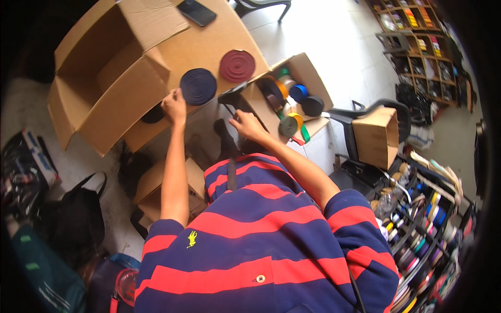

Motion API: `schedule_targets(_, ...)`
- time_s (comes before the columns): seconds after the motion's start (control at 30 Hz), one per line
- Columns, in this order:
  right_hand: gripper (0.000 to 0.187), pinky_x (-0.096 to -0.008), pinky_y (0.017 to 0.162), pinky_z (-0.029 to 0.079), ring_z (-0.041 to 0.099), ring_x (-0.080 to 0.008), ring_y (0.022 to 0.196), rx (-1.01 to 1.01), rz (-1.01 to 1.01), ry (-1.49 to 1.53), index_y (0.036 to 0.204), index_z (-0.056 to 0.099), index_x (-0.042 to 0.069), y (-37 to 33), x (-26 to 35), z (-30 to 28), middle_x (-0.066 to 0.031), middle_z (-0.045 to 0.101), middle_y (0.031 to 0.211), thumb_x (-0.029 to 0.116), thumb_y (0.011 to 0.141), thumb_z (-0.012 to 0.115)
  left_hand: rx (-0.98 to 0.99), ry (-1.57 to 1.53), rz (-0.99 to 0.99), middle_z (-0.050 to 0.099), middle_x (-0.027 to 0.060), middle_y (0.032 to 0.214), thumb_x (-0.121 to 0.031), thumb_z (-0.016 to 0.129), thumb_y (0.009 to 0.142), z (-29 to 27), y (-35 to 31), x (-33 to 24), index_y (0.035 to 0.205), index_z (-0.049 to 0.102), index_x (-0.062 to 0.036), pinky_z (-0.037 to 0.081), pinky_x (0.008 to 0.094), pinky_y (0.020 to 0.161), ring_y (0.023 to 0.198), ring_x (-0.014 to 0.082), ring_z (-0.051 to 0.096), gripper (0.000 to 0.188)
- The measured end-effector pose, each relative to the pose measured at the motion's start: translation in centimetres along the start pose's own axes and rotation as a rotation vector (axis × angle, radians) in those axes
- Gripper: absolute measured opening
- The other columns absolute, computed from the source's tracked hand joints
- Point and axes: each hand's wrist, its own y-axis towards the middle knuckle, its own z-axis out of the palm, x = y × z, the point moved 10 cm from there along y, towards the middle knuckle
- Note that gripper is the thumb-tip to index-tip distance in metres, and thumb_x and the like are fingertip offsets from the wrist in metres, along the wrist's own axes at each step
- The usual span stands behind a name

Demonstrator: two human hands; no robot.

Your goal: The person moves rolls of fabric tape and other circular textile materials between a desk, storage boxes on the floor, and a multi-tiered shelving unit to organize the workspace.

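Observation:
A flat coil of navy tape (198, 86) lies on the cardboard-coloured tabletop (182, 49). My left hand (175, 107) has its fingers pinched together at the coil's left rim. To the right of that coil sits a maroon coil of tape (237, 65), untouched. A dark round roll (153, 113) shows partly beside my left hand, next to the large box. My right hand (246, 124) hovers off the table's near edge with curled fingers; whatever is in them is too small to tell. A dark strap (232, 175) hangs in front of my shirt, below that hand.
At the left stands a large open carton (104, 78). An open box (308, 78) holds several tape rolls on the right. A black phone (197, 11) lies at the table's back. Beyond are a chair (386, 115) with a small box, shelves (417, 47) and racked rolls (422, 235).

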Motion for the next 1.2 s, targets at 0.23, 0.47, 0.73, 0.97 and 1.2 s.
schedule_targets(0.23,0.026,-0.0476,0.074,0.049,0.064,-0.0395,0.079,-0.267,0.236,0.064,0.088,0.061,-0.002,-10.3,-11.6,-5.3,-0.0228,0.064,0.083,0.023,0.085,0.065,0.056,0.028,-0.064,0.068,0.0175,0.079,-0.021,0.062,0.088,-0.2,-0.8,0.5,0.083,0.067,0.0008,0.049,0.0417,0.069,0.075,0.0343,0.065,0.023)
schedule_targets(0.47,0.108,-0.0512,0.095,0.042,0.043,-0.0396,0.122,-0.216,0.301,-0.583,0.143,0.030,0.010,-9.8,-15.3,-9.8,-0.0222,0.041,0.134,0.030,0.055,0.089,0.037,-0.098,-0.045,0.060,0.0102,0.070,-0.026,0.061,0.090,-1.9,-5.5,-0.9,0.094,0.062,0.0005,0.046,0.0386,0.065,0.065,0.0256,0.059,0.027)
schedule_targets(0.73,0.097,-0.0492,0.094,0.043,0.047,-0.0398,0.119,-0.171,0.334,-0.426,0.139,0.037,0.012,-7.4,-19.5,-9.8,-0.0222,0.041,0.133,0.036,0.059,0.085,0.368,-0.207,-0.067,0.064,0.0095,0.074,-0.017,0.059,0.090,0.0,-11.0,-7.7,0.095,0.065,-0.0013,0.047,0.0325,0.062,0.065,0.0169,0.059,0.018)
schedule_targets(0.97,0.093,-0.0424,0.101,0.041,0.047,-0.0371,0.122,-0.286,0.253,0.378,0.139,0.035,0.006,-7.3,-10.8,-12.8,-0.0246,0.043,0.131,0.047,0.068,0.079,1.005,-0.456,-0.225,0.070,0.0073,0.093,-0.030,0.060,0.093,7.0,-15.8,-14.4,0.115,0.062,-0.0050,0.049,0.0247,0.062,0.070,0.0107,0.062,0.034)
schedule_targets(1.2,0.066,-0.0314,0.068,0.048,0.056,-0.0179,0.085,-0.439,-0.266,0.283,0.140,0.039,0.010,-7.3,-1.1,-12.9,-0.0143,0.048,0.119,0.024,0.083,0.070,0.915,-0.565,-0.140,0.065,0.0075,0.094,-0.030,0.064,0.091,7.4,-15.3,-17.4,0.122,0.053,-0.0005,0.051,0.0272,0.060,0.077,0.0115,0.062,0.045)
